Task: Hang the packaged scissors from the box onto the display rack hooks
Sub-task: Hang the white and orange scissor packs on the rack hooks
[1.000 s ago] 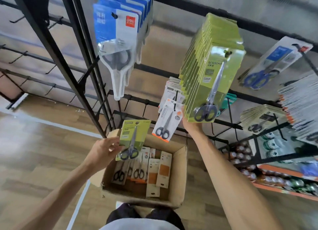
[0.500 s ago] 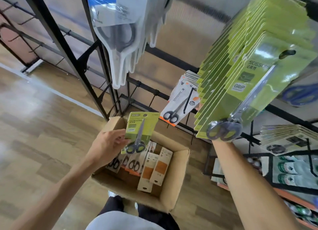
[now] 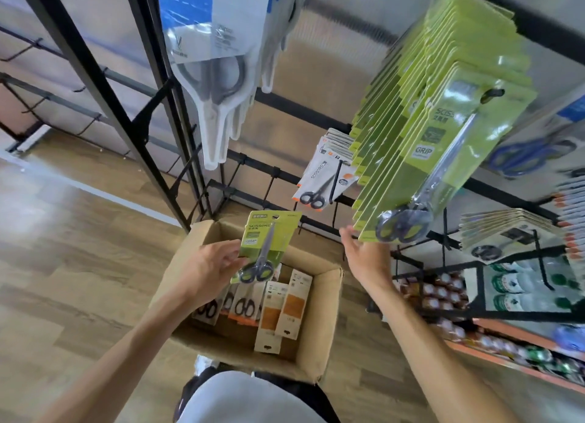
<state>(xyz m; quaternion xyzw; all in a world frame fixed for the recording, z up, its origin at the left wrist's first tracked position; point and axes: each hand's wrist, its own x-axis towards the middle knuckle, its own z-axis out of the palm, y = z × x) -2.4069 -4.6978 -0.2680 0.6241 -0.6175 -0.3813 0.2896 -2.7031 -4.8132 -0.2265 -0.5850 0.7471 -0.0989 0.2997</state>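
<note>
Above the near side of the cardboard box [image 3: 319, 324], the left hand [image 3: 209, 270] pinches one green scissors pack [image 3: 267, 245] by its left edge, thumb on the front. The pack stands nearly upright, its long axis running from the handles below to the hang hole above, leaning a little right. To its right, the right hand [image 3: 364, 258] is open with straight fingers under the bottom edge of the hanging green stack [image 3: 443, 131]; I judge it is nearer to that hook [image 3: 492, 94], which lies up and right of the held pack. Inside the box I count about six packs [image 3: 281, 311], some partly hidden. Farther back, on the rack [image 3: 104, 74], the green stack holds more than ten packs; an exact count is not possible.
</note>
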